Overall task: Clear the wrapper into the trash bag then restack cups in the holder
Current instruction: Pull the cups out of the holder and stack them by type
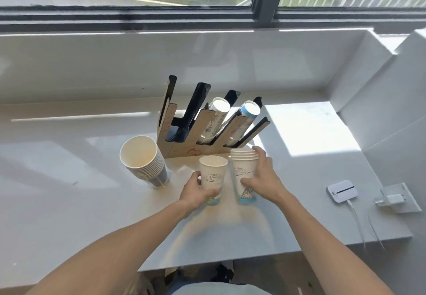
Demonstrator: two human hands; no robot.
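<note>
A single cup point(212, 177) stands upright on the counter point(69, 191), the left hand point(196, 192) wrapped around its lower half. At its 3 o'clock, just beside, a short stack of cups point(244, 174) — the right hand point(261, 177) clasps it, fingers curled behind. The holder point(184, 151) sits at 12 o'clock.

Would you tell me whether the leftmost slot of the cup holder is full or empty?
Empty: the leftmost slot shows only its dark floor, no cups.
</note>
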